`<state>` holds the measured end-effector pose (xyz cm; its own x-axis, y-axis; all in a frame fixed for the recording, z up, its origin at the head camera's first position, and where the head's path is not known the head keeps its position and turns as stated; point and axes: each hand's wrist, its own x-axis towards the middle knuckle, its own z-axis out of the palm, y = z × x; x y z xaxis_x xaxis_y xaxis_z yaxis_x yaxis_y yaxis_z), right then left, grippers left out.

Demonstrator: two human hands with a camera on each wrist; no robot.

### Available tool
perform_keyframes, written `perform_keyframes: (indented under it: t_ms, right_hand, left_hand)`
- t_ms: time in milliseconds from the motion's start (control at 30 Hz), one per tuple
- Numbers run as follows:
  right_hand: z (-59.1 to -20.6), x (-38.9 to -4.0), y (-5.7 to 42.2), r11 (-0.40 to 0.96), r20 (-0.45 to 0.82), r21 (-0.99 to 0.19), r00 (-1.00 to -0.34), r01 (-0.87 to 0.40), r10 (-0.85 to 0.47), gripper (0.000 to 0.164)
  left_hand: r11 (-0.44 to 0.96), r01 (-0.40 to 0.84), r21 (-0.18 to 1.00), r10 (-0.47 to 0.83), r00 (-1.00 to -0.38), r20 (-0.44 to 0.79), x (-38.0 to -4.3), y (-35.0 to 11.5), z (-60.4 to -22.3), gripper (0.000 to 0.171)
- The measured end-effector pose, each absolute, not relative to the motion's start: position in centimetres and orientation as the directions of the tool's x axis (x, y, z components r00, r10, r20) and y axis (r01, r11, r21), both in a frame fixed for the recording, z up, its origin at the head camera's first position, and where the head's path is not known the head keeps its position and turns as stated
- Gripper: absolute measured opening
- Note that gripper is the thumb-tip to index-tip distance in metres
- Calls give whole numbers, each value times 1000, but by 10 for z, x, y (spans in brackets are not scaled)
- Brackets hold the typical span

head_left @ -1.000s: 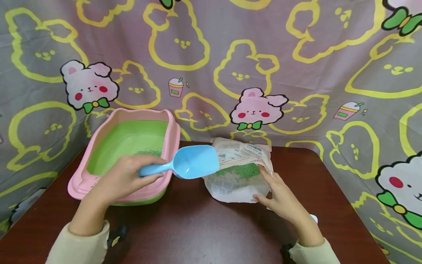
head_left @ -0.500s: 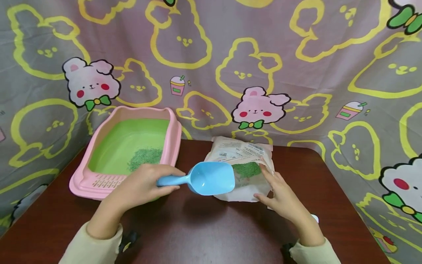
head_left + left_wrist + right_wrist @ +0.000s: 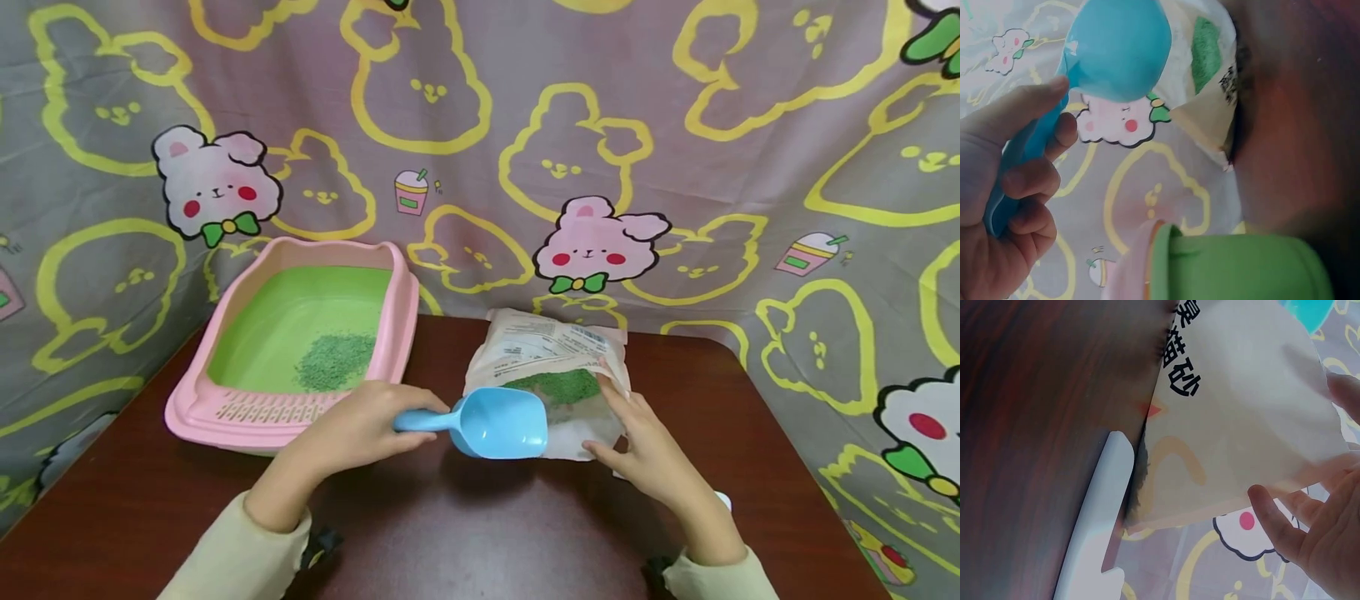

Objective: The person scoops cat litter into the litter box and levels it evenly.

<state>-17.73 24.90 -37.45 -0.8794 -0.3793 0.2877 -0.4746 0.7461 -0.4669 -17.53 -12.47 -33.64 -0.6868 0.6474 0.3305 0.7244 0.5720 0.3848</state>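
My left hand (image 3: 367, 427) grips the handle of a light blue scoop (image 3: 504, 423); the left wrist view shows its fingers wrapped round the handle. Bare blue plastic shows inside the scoop, which overlaps the lower left of an open cat litter bag (image 3: 540, 337). Green litter granules (image 3: 562, 387) show in the bag's mouth. At the bag's right side, my right hand (image 3: 648, 446) holds the edge of the mouth, thumb low and fingers higher up. In the right wrist view, dark lettering marks the pale bag (image 3: 1241, 412).
A pink-rimmed litter box (image 3: 405, 308) with a green basin stands at the left, a patch of green granules (image 3: 333, 360) on its floor. A white object (image 3: 1097, 519) lies on the dark wooden table (image 3: 465, 533) right of the bag. Patterned cloth (image 3: 457, 183) hangs behind.
My left hand has carried the scoop rightward and down, from beside the litter box to the front of the bag. The right hand has stayed at the bag's edge.
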Motion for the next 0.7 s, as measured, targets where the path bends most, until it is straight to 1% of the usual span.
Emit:
perform_keyframes:
  t_ms: [233,400,700]
  right_hand:
    - [-374,-174,249,742,300,-455,-869,-493,-393,86]
    - [-373,-174,248,747,288,-459,-876,-481,-387,86]
    - [-373,-174,249,748,312,-433,-862,-503,-399,85]
  left_hand:
    - [596,699,395,614,-714,337,-178,-114,-348,20]
    - [622,685,380,596,-729,338,-179,-106,-352,20]
    - [684,629,370,528,-777,343,-181,-92,-356,22]
